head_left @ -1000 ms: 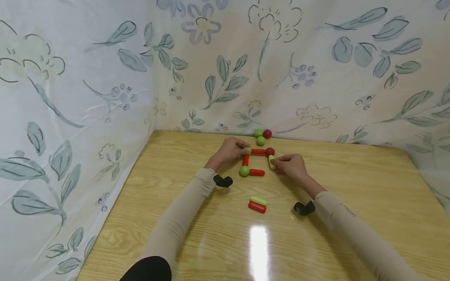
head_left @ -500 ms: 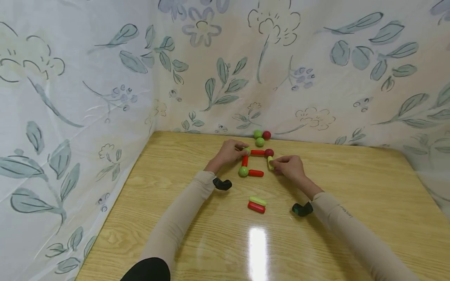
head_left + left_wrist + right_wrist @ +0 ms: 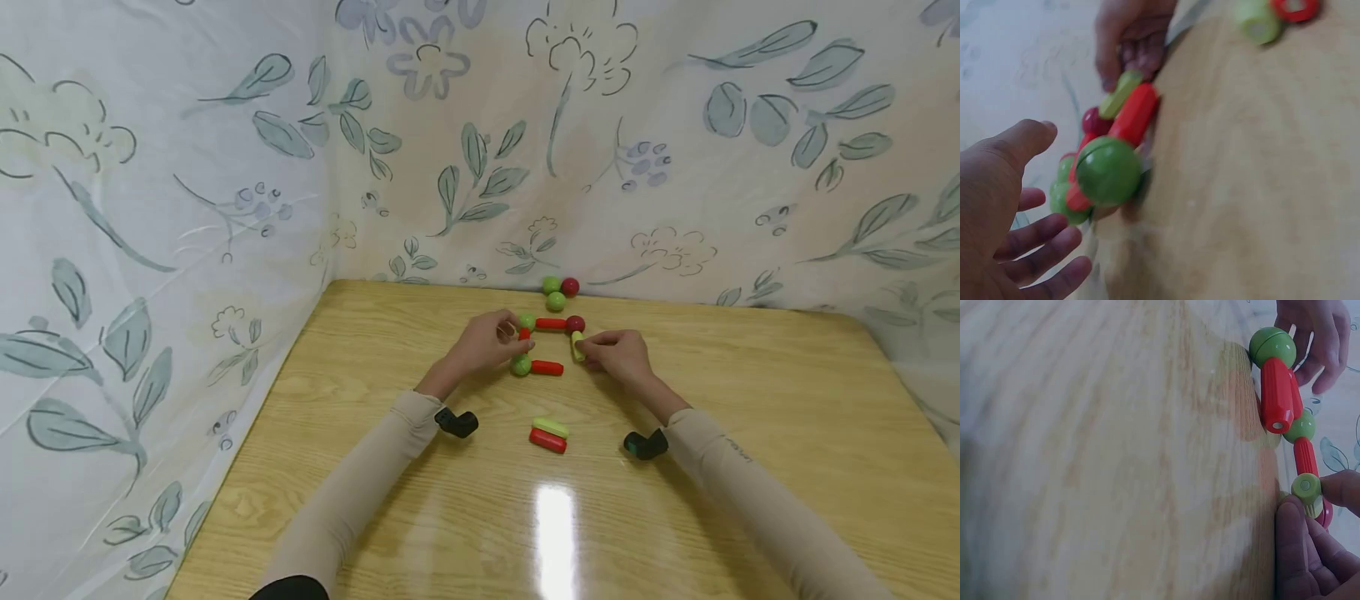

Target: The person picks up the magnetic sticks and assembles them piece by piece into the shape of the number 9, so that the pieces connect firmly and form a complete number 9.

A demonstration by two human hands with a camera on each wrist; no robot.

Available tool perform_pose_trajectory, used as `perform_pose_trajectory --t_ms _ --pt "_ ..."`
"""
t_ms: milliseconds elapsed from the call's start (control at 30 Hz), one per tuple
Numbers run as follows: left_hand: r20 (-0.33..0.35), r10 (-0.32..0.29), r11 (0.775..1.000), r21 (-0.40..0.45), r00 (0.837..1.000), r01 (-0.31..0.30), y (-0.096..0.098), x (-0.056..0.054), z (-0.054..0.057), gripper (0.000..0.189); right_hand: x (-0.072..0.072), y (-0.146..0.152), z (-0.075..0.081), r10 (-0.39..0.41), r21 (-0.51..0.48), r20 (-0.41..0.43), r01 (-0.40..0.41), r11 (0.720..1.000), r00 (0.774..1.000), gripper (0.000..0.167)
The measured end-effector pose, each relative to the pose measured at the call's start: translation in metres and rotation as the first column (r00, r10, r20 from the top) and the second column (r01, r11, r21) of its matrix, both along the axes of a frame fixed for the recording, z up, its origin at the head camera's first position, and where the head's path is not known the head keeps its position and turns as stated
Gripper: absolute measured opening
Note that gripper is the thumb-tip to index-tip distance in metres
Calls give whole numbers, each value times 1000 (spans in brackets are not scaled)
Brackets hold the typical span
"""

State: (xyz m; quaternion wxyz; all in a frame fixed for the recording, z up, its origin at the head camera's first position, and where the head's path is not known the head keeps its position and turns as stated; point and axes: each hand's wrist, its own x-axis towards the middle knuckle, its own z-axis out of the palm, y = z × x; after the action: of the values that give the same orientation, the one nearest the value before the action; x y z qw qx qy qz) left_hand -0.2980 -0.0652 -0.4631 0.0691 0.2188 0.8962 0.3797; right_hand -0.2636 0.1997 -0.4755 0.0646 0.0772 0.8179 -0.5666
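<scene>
On the wooden table lies a figure of magnetic rods and balls with one open corner. A far red rod (image 3: 551, 324) joins a green ball (image 3: 527, 322) to a dark red ball (image 3: 575, 324). From the dark red ball, a yellow-green magnetic rod (image 3: 577, 347) points nearer; my right hand (image 3: 621, 354) pinches it between thumb and fingers. A side red rod (image 3: 524, 335) runs to the near green ball (image 3: 1109, 172), which bears another red rod (image 3: 1277, 397). My left hand (image 3: 487, 342) is beside the left side, fingers spread and thumb apart in the left wrist view.
Behind the figure are two green balls (image 3: 555, 302) and a dark red ball (image 3: 570, 287), close to the floral cloth (image 3: 480, 150). Nearer me, a loose yellow-green rod (image 3: 551, 427) lies against a loose red rod (image 3: 548, 440).
My left hand has let go of the far green ball and drawn slightly nearer, its fingers parting. The right hand keeps its pinch on the yellow-green magnetic rod, nearly unmoved.
</scene>
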Motion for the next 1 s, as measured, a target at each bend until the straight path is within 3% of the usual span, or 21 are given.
perform_pose_trajectory --t_ms 200,400,600,800,1000 --pt "-109 -66 979 -198 992 44 4 25 1 46 0 0 2 10 2 2 -10 1000 1000 37" --pt "-138 -88 976 -211 987 57 7 38 -2 38 0 1 1 11 5 -2 -11 1000 1000 36" --pt "-197 -102 980 -191 975 64 6 39 -4 32 0 1 0 14 16 7 -14 1000 1000 36" --pt "-207 -94 985 -163 974 60 4 37 -7 29 -1 0 2 13 -7 9 -13 1000 1000 36" --pt "-202 -96 989 -134 975 69 4 36 -9 28 -4 7 7 71 1 29 -71 997 997 39"
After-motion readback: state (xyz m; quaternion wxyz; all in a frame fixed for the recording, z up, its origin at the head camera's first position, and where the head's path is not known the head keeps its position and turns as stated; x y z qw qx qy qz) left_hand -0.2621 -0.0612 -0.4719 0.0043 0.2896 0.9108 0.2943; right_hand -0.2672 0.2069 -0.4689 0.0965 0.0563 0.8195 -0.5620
